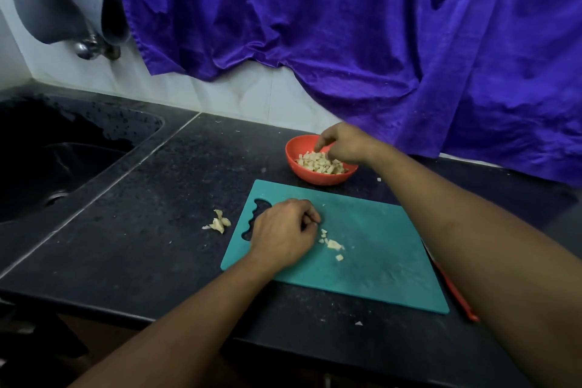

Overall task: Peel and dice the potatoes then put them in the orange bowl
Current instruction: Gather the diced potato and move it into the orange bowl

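The orange bowl (302, 172) sits on the black counter (151, 230), just past the far edge of the green cutting board (378, 261). I cannot tell if the bowl and board touch. The bowl stands upright with its open side up, and it holds a heap of small potato cubes (318, 164). The right hand (345, 145) is over the bowl with its fingers bent down onto the heap; I cannot tell if it holds any cubes or has let go. The board lies flat. Its long way runs left to right, and the end with the wavy handle hole (256, 214) points toward the sink (63, 164). The left hand (283, 231) rests on the board near that end. Its fingers are curled in against the thumb, and I cannot tell if a bit is pinched there. A few potato bits on the board (333, 245) lie just beside those fingers. A little pile of peels (220, 222) lies on the counter just off the board's left end. There is bare counter between the peels and the sink. The board's near edge is close to the front edge of the counter. A red handle (458, 299) lies along the board's right end, partly hidden by the right arm. A purple cloth (346, 25) hangs behind the bowl.
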`<state>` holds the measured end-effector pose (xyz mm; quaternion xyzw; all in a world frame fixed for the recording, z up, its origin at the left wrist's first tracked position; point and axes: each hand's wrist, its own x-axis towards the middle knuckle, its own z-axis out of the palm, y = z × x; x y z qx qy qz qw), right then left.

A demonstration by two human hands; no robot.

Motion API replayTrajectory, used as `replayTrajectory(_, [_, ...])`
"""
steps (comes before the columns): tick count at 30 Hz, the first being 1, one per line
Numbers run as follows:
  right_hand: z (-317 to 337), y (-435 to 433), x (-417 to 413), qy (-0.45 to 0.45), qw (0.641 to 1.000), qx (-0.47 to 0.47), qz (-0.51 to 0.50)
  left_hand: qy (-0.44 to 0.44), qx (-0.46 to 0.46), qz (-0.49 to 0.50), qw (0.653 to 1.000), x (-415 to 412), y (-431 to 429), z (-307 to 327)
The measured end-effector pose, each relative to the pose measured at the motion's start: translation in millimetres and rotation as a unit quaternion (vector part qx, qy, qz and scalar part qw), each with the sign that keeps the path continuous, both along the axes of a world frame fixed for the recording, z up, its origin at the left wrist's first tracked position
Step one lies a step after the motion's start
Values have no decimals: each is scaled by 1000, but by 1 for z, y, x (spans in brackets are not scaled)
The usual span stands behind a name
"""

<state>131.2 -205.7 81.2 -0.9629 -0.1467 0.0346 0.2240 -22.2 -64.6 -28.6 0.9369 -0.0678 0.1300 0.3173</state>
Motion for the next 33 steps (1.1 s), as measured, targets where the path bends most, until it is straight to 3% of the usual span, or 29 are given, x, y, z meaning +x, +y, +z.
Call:
replayTrajectory(3, [7,-10,-22,-43,995,92,-5,2,-6,-2,1000,0,0,0])
replayTrajectory(5, [10,-19,-43,22,991,135,17,4,-8,1,1000,0,1,0])
replayTrajectory(8, [6,-35,-80,167,979,82,83,-4,-8,7,1000,-1,0,1])
replayTrajectory(11, [-11,-44,-112,243,964,4,109,-11,44,4,999,-3,-2,2])
replayTrajectory(14, [-36,-47,-131,234,966,-47,102,-9,59,-2,998,-4,-3,3])
replayTrajectory(21, [-58,-49,-134,187,979,73,38,7,58,-45,997,-11,-2,8])
replayTrajectory(33, [-56,-42,-130,222,973,62,3,104,-3,-143,984,0,8,19])
